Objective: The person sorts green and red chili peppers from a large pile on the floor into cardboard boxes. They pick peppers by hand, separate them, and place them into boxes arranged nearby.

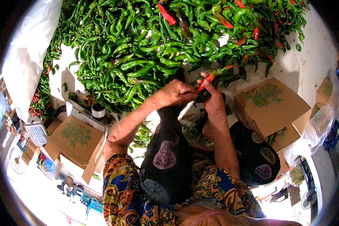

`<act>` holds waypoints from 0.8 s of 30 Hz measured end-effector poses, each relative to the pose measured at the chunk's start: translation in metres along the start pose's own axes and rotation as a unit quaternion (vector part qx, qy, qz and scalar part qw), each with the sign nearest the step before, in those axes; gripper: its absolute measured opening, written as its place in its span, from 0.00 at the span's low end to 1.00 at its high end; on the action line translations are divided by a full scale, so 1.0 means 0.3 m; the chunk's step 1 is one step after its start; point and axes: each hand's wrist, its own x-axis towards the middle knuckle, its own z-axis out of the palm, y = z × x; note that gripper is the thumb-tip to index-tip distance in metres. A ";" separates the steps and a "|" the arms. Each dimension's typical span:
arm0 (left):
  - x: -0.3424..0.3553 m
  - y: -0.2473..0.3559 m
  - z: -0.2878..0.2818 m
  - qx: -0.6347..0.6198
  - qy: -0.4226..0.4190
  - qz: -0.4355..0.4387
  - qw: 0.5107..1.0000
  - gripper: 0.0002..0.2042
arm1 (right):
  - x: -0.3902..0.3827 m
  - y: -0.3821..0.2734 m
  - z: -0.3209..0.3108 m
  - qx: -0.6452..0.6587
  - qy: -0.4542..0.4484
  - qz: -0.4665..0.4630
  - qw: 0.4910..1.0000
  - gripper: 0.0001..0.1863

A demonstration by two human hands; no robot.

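A red chili pepper [208, 82] with a greenish upper part is held tilted between my hands, just below a large pile of green peppers [147, 45] mixed with a few red ones. My right hand [214, 98] grips it with fingers curled around its middle. My left hand [175, 92] is closed at the pepper's lower end, fingertips partly hidden. Dark, shadowed peppers lie just behind both hands. My legs, in dark printed fabric, are below.
Cardboard boxes [64, 137] [271, 107] stand at left and right. A scale [35, 132] and white cup [98, 111] are on the left. Plastic sheeting [30, 45] hangs at upper left, and more [305, 139] lies at right. A wheel [17, 162] shows at lower left.
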 end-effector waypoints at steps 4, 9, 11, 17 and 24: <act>0.174 0.016 -0.150 0.041 0.294 -0.012 0.955 0.14 | 0.007 0.000 -0.033 0.047 0.028 -0.034 0.998 0.15; 0.416 -0.081 -0.273 0.307 0.481 -0.128 0.811 0.15 | -0.002 0.013 -0.030 -0.060 0.015 -0.052 0.997 0.16; 0.478 -0.084 -0.246 0.247 0.490 -0.141 0.824 0.16 | 0.000 0.023 -0.043 -0.138 0.020 -0.100 0.985 0.16; 0.280 -0.006 -0.122 0.178 0.358 -0.005 0.917 0.17 | -0.023 -0.048 0.050 -0.030 0.014 -0.055 0.998 0.17; 0.169 0.093 -0.049 0.146 0.091 0.034 0.984 0.14 | -0.020 -0.047 0.033 -0.034 0.073 -0.062 0.995 0.26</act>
